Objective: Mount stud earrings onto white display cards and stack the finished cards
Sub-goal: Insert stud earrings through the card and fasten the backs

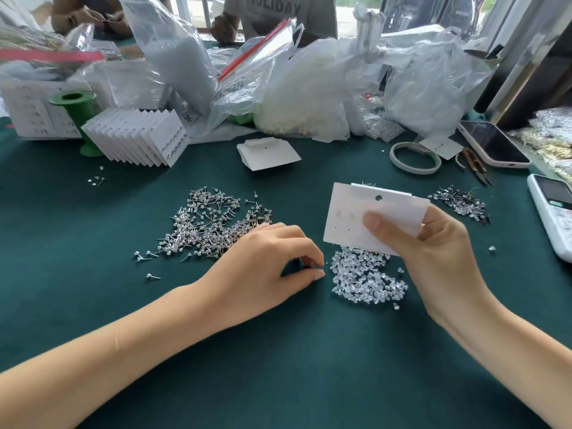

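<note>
A flat white display card (pixel 356 218), rectangular with a round hang hole near its far edge, is held above the bench (pixel 278 351) right of centre, its long axis running left to right and tilted down toward the right. Two small stud earrings (pixel 344 215) sit side by side near its left end, with two bare pinholes just below them. The right hand (pixel 439 243) holds the card's right part, thumb curled over the front face and fingers behind it.

Below the card lies a heap of clear, glossy plastic backs (pixel 368 280). Just left of that heap the left hand (pixel 266 264) rests on the dark green cloth, its grip narrow, thumb and forefinger pinched at a tiny clear piece; what exactly it is cannot be told.

Left of centre spreads a loose pile of studs (pixel 210 224), thin metal posts with sparkling heads. At far left, filled cards (pixel 139 137) stand fanned in a row. A blank card (pixel 267 153) lies far of centre.
</note>
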`<state>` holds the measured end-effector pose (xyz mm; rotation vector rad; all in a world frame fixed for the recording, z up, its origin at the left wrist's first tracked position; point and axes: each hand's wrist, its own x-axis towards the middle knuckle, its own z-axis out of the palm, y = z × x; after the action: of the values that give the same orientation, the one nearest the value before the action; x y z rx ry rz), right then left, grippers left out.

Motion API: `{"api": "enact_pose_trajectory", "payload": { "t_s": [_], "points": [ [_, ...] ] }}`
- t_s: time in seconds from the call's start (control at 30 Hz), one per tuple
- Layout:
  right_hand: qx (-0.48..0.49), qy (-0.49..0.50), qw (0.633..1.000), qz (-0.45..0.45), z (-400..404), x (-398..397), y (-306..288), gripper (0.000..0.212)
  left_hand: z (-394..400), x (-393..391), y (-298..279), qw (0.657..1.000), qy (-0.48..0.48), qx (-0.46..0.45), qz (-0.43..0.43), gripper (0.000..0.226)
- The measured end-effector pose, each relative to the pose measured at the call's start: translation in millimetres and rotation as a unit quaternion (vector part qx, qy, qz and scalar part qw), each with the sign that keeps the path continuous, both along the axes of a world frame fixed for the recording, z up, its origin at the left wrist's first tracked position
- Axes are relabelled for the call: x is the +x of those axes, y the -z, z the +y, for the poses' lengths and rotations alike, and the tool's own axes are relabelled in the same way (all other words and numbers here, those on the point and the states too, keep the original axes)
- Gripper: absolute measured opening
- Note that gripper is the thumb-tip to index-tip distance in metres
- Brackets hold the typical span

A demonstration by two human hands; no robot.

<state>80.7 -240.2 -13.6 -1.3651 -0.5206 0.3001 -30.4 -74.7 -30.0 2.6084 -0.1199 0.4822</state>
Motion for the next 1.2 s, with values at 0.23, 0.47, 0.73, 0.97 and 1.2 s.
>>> {"api": "enact_pose_trajectory", "payload": {
  "t_s": [0.23,0.47,0.73,0.97,1.2],
  "points": [
    [-0.017,0.021,0.996,-0.089,-1,-7,-2,0.016,-4,2,2,0.999,-0.004,-0.051,0.000,0.004],
    [-0.040,0.002,0.923,-0.382,-9,-9,8,0.013,18,-3,-19,0.943,-0.106,-0.314,-0.031,0.009],
    [-0.088,-0.058,0.695,-0.712,-7,-4,15,0.022,8,-16,-39,0.921,0.023,-0.385,0.061,0.010],
    [-0.092,-0.055,0.633,-0.767,-6,-6,13,0.009,5,-17,-35,0.947,0.043,-0.306,0.091,0.011],
    [-0.100,-0.053,0.627,-0.771,-7,-7,14,0.009,5,-18,-34,0.944,0.051,-0.307,0.110,0.015]
  ]
}}
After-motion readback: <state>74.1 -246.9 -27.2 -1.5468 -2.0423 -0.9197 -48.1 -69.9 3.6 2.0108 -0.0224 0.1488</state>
